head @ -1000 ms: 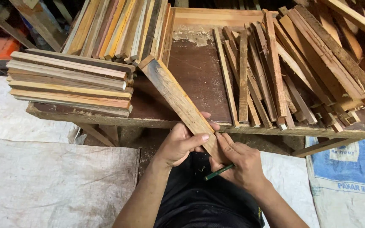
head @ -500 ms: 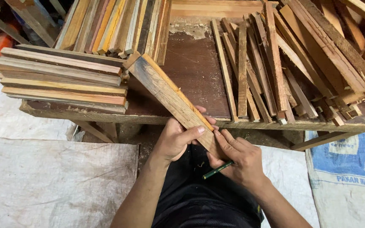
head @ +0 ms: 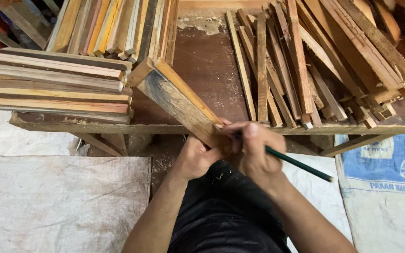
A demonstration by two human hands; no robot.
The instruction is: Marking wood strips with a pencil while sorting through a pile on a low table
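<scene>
Seemingly both hands (head: 226, 152) grip plank (head: 176, 100) overhanging bench edge (head: 71, 125)

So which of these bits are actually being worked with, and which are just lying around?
In use: plank, held by left hand; green pencil in right hand.
Lying about: stacked slats, loose sticks, workbench, blue sack.

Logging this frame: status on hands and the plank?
Left hand grips wooden plank from below. Right hand holds green pencil, tip at plank's near end. Nothing blocking.
</scene>
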